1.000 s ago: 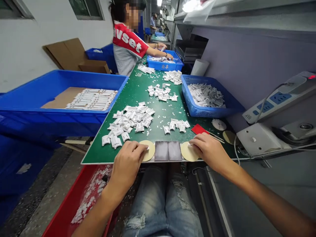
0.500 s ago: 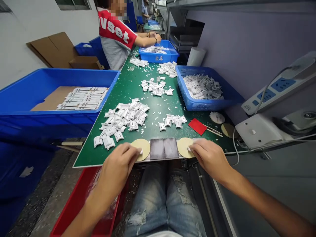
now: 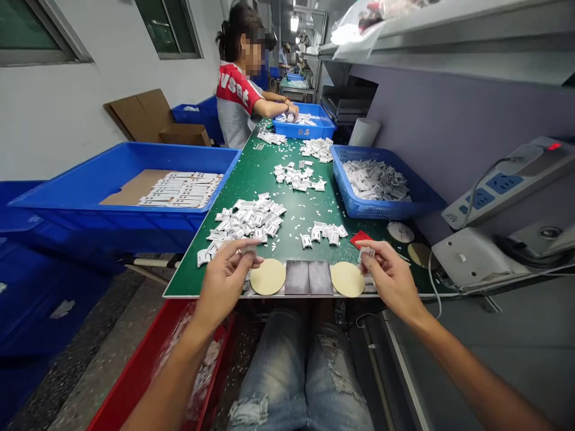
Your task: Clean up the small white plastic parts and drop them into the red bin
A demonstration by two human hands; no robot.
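Observation:
My left hand (image 3: 229,275) is pinched on a small white part (image 3: 248,249), just left of the left yellow disc (image 3: 268,276). Beyond the right yellow disc (image 3: 347,279), my right hand (image 3: 390,276) grips another white part (image 3: 365,254) between thumb and fingers. Two dark grey square pads (image 3: 309,278) lie between the discs at the table's front edge. A large pile of white parts (image 3: 251,219) sits past my left hand, and a smaller group (image 3: 324,232) lies near the middle. The red piece (image 3: 360,238) is partly behind my right hand.
The green table (image 3: 296,206) carries more white parts and scraps. A blue basket (image 3: 381,209) of parts stands right, near a power strip (image 3: 494,185). At left is a blue bin (image 3: 179,152); a red bin (image 3: 135,365) is below. A person (image 3: 236,90) works at a far blue tray (image 3: 305,129).
Both hands have lifted off the yellow discs and moved outward, each with a white part. The view has tilted up and shifted left. The other person's hands have moved down into the blue tray.

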